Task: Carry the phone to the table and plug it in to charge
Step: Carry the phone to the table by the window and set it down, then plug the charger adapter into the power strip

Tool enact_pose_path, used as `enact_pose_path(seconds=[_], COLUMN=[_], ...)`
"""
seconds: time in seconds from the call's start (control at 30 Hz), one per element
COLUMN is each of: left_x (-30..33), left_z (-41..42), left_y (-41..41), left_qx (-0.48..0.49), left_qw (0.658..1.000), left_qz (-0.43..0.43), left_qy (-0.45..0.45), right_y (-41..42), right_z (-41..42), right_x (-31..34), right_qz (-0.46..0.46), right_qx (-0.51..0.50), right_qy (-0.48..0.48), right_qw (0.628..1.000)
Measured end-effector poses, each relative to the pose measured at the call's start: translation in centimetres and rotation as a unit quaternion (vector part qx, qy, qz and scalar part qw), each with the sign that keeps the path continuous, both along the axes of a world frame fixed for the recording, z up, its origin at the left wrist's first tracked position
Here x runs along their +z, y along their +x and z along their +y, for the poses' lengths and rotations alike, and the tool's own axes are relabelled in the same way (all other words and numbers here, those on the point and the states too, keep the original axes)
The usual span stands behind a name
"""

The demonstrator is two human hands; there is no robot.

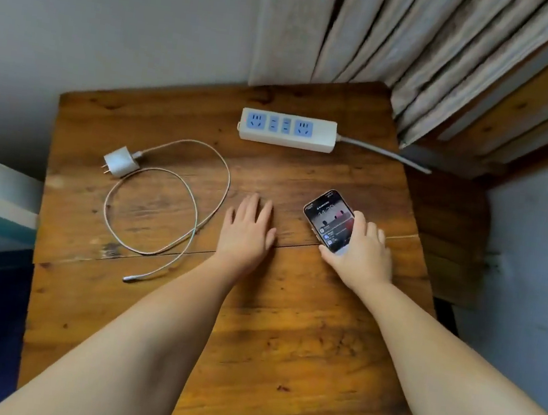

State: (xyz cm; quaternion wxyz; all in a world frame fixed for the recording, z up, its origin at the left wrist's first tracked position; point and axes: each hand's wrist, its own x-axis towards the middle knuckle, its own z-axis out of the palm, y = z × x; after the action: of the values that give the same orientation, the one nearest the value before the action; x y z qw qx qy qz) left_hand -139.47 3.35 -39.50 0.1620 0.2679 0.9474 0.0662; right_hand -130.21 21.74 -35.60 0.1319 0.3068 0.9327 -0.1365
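1. The table (283,346) is bare brown wood with dark knots and a crack running across it; it fills the middle of the view, its far edge against a pale wall (116,15).
2. A striped curtain (439,55) hangs at the far right corner, its hem just past the table's edge.
3. The left hand (247,230) lies flat on the wood near the centre, palm down, fingers straight and close together, holding nothing.
4. The right hand (360,252) is closed around the lower end of the phone (328,219), thumb on the near side, fingers on the far side. Whether the phone rests on the table or is just above it, I cannot tell.
5. The phone's screen is lit and faces up; it sits right of the left hand, apart from it.
6. A white power strip (289,130) with blue sockets lies near the far edge, its grey cord leading off right.
7. The cable (196,208) loops loosely on the left side, its free plug end nearest the viewer.
8. The white charger (122,162) lies at the cable's other end, prongs pointing left, joined to it.
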Motion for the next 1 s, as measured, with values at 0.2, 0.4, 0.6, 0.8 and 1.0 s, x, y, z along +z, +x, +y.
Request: enact_pose_path(seconds=[0.2,0.4,0.6,0.8,1.0], left_x=[-3.0,-3.5,-0.9,2.2,1.7], left_z=[-0.7,-0.8,-1.5,-8.2,-17.0], left_y=[0.7,0.9,-0.1,-0.1,1.3], left_qx=[-0.016,-0.016,-0.029,0.093,0.144], left_qw=[0.999,0.999,0.999,0.992,0.988], left_qz=[0.031,0.046,-0.024,0.04,0.04], left_qy=[0.004,0.012,0.031,0.075,0.038], right_y=[0.0,0.1,-1.7,-9.4,-18.2], right_z=[0.1,0.6,-0.1,-5.6,-15.4], right_x=[-1.9,-2.7,-0.9,2.1,1.9], right_qz=[0.034,0.021,-0.04,0.058,0.127], right_qx=[0.011,0.026,0.03,0.113,0.304], right_qy=[0.038,0.059,0.076,0.024,-0.022], right_qw=[0.999,0.998,0.996,0.992,0.944])
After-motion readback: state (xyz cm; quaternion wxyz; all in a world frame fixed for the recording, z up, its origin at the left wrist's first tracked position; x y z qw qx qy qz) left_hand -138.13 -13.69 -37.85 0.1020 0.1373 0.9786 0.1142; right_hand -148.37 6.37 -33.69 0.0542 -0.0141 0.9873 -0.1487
